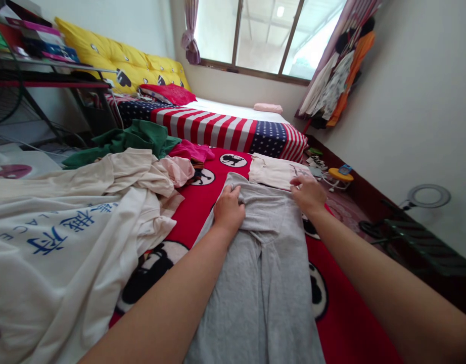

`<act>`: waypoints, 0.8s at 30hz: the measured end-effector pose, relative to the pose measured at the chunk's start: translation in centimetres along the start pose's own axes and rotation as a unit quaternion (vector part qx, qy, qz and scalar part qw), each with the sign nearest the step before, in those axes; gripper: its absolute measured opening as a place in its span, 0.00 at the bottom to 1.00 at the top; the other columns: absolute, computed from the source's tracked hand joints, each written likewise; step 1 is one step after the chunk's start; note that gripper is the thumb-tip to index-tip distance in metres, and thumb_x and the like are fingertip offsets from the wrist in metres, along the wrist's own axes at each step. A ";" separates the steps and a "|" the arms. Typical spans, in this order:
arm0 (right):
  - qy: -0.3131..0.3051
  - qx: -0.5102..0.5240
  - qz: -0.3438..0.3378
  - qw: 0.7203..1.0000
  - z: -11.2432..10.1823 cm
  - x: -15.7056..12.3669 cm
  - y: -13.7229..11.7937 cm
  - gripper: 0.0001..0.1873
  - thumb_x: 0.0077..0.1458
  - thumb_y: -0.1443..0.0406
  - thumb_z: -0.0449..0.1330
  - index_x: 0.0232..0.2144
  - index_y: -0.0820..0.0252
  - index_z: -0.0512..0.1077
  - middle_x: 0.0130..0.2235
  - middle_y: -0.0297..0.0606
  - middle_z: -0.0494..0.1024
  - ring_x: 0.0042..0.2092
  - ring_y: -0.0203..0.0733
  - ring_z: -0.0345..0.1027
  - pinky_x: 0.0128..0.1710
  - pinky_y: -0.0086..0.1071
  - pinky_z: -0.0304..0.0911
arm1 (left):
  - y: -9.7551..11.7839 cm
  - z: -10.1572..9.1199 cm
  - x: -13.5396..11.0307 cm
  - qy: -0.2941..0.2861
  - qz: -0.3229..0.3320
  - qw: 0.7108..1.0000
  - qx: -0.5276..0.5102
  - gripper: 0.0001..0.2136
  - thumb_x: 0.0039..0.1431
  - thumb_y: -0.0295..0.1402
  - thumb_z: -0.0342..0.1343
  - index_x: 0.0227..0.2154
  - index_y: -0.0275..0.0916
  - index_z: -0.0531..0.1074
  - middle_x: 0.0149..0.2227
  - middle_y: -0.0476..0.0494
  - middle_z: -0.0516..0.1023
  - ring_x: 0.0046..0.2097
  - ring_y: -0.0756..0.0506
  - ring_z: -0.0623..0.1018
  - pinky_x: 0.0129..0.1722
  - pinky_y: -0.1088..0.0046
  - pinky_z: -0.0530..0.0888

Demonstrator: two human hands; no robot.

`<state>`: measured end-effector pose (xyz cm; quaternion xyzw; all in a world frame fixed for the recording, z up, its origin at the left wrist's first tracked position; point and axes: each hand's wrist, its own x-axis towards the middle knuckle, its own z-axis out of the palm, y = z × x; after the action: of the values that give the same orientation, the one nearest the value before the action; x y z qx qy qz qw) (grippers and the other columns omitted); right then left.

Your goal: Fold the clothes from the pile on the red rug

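Note:
Grey sweatpants [263,273] lie lengthwise on a red blanket [198,202] printed with black and white cartoon figures. My left hand [228,208] rests on the left side of the waistband, fingers curled and pinching the cloth. My right hand [308,194] grips the right corner of the waistband, fingers bent over its edge. Just beyond the waistband lies a folded cream garment [274,171].
A heap of clothes sits to the left: a white shirt with blue characters [66,237], a cream top [115,174], pink pieces [191,151], a green garment [130,139]. Behind are a stars-and-stripes bed cover [225,126], yellow cushion [119,58], desk [47,71], window, hanging clothes [339,76].

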<state>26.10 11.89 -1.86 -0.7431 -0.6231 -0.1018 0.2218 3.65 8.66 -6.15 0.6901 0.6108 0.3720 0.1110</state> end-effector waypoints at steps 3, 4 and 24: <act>-0.074 0.088 -0.092 0.989 0.6 0.3 -3.2 0.16 0.52 0.60 0.59 0.42 0.58 0.76 0.41 0.40 0.79 0.42 0.44 0.71 0.43 0.33 0.62 | -0.1 0.1 0.1 0.007 0.012 1.000 -0.014 0.28 0.48 0.25 0.58 0.56 0.40 0.67 0.58 0.38 0.66 0.56 0.38 0.71 0.54 0.66 0.69; -0.100 0.110 -0.114 0.982 1.0 0.3 -4.1 0.19 0.50 0.58 0.61 0.45 0.58 0.75 0.42 0.40 0.79 0.43 0.44 0.71 0.43 0.33 0.62 | -0.1 0.1 0.1 0.008 0.017 1.000 -0.018 0.29 0.47 0.24 0.58 0.56 0.41 0.66 0.59 0.38 0.66 0.57 0.38 0.70 0.55 0.66 0.69; -0.068 0.113 -0.015 0.991 3.0 1.1 -9.7 0.15 0.50 0.60 0.57 0.40 0.56 0.76 0.42 0.42 0.78 0.43 0.46 0.71 0.42 0.34 0.63 | 0.0 -0.2 0.2 -0.001 -0.047 0.999 -0.011 0.38 0.45 0.30 0.64 0.61 0.35 0.56 0.65 0.29 0.52 0.59 0.32 0.67 0.54 0.62 0.70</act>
<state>16.49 15.49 -2.08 -0.7092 -0.6551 0.0169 0.2601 3.53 8.80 -5.89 0.6599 0.6381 0.3724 0.1366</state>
